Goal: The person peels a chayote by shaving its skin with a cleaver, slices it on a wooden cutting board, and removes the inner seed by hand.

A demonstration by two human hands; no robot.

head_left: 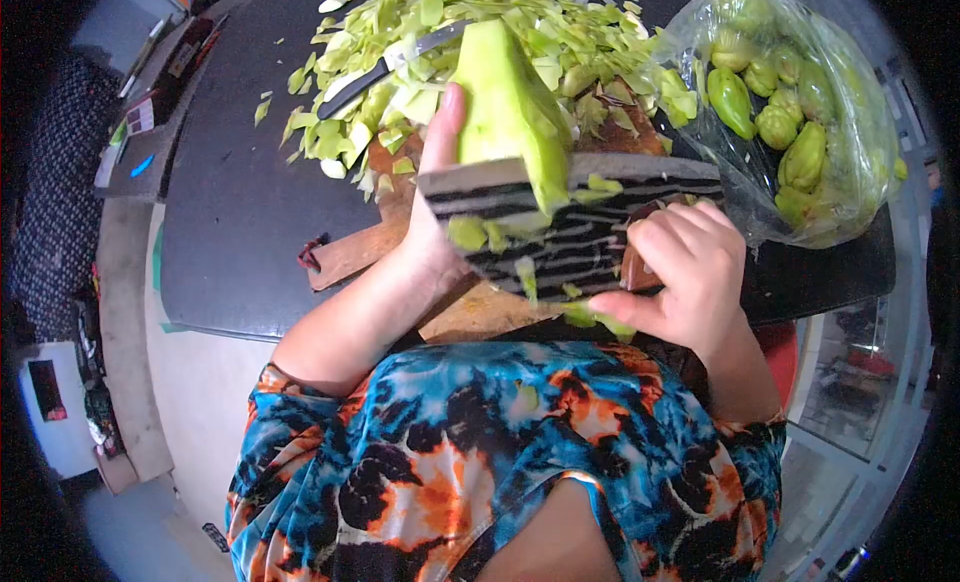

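Note:
My left hand (432,217) is closed around a large, pale green peeled chayote (500,97), its thumb along the left side. The rest of its fingers are hidden behind the chayote and the blade. In my right hand (697,267) is the brown handle of a cleaver (610,227) with a broad blade striped dark and light. The blade lies across the chayote's lower end and touches it. Bits of green peel stick to the blade. Beneath both hands is a wooden cutting board (480,314).
A wide heap of green peel and slices (400,32) covers the far part of the dark table (250,182). On it lies a small knife (355,90) with a black handle. At the right stands a clear plastic bag (860,172) holding several whole chayotes (780,127).

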